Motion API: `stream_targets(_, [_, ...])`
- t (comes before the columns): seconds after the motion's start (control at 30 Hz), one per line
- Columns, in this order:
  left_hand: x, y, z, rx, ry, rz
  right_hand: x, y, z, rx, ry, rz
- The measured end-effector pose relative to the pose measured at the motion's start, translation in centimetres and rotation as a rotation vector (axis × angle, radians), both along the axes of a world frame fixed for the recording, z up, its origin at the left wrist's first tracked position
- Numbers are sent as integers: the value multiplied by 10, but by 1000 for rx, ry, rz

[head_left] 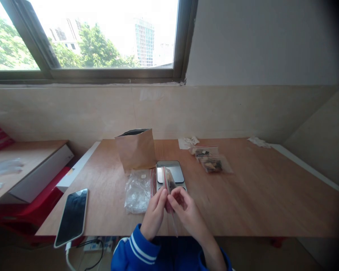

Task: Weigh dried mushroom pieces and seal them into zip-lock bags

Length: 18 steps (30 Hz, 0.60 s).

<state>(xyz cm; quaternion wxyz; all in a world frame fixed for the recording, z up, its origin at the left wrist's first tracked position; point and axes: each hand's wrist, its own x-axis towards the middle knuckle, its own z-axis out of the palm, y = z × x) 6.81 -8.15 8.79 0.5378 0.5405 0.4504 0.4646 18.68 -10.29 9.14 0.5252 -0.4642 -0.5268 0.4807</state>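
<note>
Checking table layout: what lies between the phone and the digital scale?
A crumpled clear plastic bag lies between the phone and the digital scale in the head view.

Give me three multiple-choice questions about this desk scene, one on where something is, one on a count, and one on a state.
1. Where does the kraft paper bag stand relative to the digital kitchen scale?
A. On its platform
B. Behind it and to the left
C. In front of it, nearest the person

2. How many small zip bags with dark contents lie beyond the scale to the right?
A. One
B. Four
C. Two

3. What state is the red-edged zip bag in?
A. Held up between the left hand and the right hand
B. Lying flat on the scale
C. Tucked inside the paper bag

Answers:
1. B, because it stands upright past the scale's left side.
2. C, because exactly two lie there, overlapping.
3. A, because both hands grasp it above the scale.
</note>
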Motion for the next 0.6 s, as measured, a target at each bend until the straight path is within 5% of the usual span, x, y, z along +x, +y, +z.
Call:
stream_targets(0.23, [-2,2,-6,8,7,-24,-1,2,0,65,-287,28])
stream_targets(0.47, [-9,8,-4,124,227,-22,-4,18,-9,174,-383,47])
stream_targets(0.6, [-29,11,4,132,298,127,18,29,-17,170,-337,-265])
